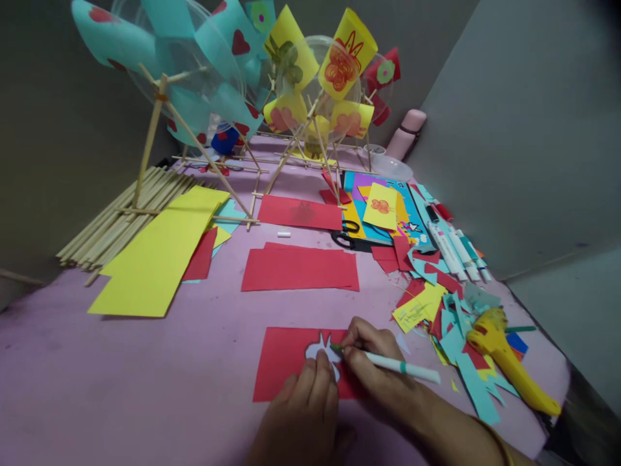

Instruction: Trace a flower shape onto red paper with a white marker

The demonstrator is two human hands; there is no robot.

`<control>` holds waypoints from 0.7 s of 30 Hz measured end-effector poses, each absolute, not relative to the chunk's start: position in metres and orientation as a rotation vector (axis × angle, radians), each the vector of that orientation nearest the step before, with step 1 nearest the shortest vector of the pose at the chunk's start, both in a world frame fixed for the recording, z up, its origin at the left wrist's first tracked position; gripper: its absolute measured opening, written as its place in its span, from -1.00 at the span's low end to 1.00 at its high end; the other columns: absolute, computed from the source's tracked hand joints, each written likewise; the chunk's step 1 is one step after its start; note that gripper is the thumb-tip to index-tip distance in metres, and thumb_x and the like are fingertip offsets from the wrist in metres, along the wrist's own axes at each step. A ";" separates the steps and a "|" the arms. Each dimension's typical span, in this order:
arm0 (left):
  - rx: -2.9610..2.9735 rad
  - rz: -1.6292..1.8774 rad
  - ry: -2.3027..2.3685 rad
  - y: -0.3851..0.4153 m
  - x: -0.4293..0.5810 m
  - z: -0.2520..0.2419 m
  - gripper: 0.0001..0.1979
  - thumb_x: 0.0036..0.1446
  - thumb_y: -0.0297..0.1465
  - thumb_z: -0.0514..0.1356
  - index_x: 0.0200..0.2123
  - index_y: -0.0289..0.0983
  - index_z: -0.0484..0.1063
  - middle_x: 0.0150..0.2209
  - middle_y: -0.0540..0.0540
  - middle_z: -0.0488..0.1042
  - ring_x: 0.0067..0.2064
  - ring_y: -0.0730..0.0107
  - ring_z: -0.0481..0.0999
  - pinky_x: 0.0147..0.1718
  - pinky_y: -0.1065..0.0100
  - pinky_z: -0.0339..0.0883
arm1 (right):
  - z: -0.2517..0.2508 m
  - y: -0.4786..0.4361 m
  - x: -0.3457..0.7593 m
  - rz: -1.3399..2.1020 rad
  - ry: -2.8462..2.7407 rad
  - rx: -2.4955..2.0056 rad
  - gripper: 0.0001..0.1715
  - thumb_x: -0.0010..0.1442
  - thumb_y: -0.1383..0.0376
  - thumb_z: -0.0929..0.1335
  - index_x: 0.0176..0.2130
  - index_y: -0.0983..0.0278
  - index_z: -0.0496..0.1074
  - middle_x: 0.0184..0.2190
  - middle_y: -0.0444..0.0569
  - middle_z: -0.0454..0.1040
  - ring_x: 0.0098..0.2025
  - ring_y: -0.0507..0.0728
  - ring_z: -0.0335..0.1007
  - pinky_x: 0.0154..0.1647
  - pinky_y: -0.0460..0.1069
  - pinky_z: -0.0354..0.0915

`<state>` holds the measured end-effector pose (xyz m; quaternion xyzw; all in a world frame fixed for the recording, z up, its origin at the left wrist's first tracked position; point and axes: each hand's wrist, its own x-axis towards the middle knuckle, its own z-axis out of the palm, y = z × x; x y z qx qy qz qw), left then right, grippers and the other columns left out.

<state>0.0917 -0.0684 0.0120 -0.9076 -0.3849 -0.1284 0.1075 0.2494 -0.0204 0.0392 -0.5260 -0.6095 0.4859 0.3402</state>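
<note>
A red paper rectangle (276,362) lies flat at the front middle of the table. On it sits a small white butterfly-shaped cutout (315,348), pressed down by the fingertips of my left hand (305,408), whose fingers lie together. My right hand (376,362) grips a white marker (407,369) with a green band, its green tip touching the cutout's upper right edge. Part of the cutout is hidden under my left fingers. Beyond my hands is a stack of red paper strips (301,268).
Yellow sheets (155,252) and wooden sticks (111,220) lie at left. Paper pinwheels on stick stands (150,142) fill the back. At right are scissors (344,241), markers (446,249), paper scraps (456,330) and a yellow tool (514,369).
</note>
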 end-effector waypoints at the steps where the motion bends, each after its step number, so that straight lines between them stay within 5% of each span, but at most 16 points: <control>1: -2.674 -0.378 -1.125 -0.068 0.092 0.012 -0.50 0.20 -0.14 0.02 -0.06 -0.49 0.37 -0.07 -0.35 0.49 -0.09 0.08 0.47 -0.19 0.25 0.32 | 0.039 -0.020 0.249 1.254 -1.605 -1.360 -0.89 -0.02 0.38 0.19 -0.55 0.21 0.17 -0.71 -0.28 0.14 -0.64 -0.04 0.03 -0.63 -0.13 -0.02; 21: -2.655 -0.397 -1.144 -0.070 0.091 0.010 -0.45 0.21 -0.10 0.02 -0.02 -0.50 0.34 0.01 -0.42 0.42 0.01 -0.01 0.42 -0.06 0.20 0.23 | 0.041 -0.017 0.243 1.237 -1.645 -1.422 -0.88 0.04 0.39 0.21 -0.50 0.21 0.19 -0.68 -0.28 0.16 -0.62 -0.02 0.06 -0.60 -0.13 0.02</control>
